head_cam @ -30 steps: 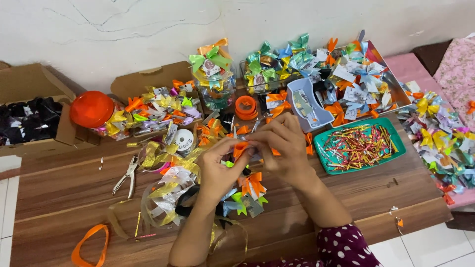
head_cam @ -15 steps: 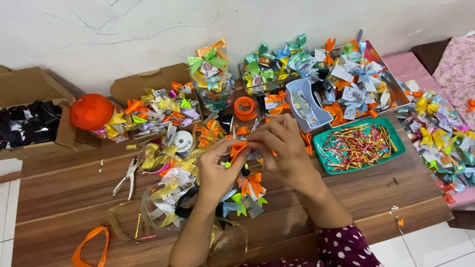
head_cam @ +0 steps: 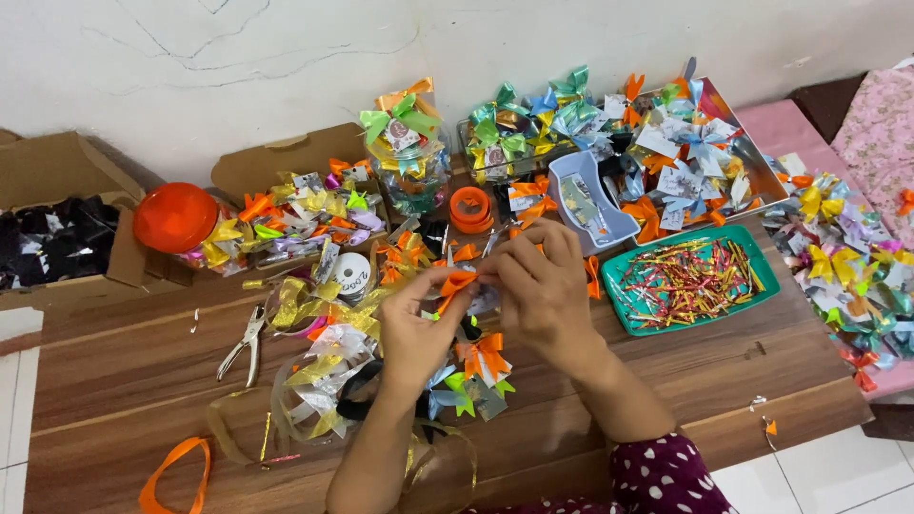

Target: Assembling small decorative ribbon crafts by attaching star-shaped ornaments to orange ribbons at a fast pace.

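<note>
Over the middle of a low wooden table point(head_cam: 124, 381), my left hand point(head_cam: 414, 328) and my right hand point(head_cam: 538, 286) meet on a small orange ribbon bow point(head_cam: 455, 283). Both pinch it between thumb and fingers. Below the hands lies a finished orange bow point(head_cam: 484, 352) among green and silver ones. An orange ribbon roll point(head_cam: 469, 207) stands just beyond the hands.
A green tray point(head_cam: 766, 286) of coloured wire ties sits to the right. Pliers point(head_cam: 243, 341) and a loose orange ribbon loop point(head_cam: 171, 471) lie at left. An orange lid point(head_cam: 175, 217), cardboard boxes point(head_cam: 57, 171) and heaps of bows line the back; more bows cover the right.
Both hands stay on the orange bow with only slight finger movement; nothing else on the table has moved.
</note>
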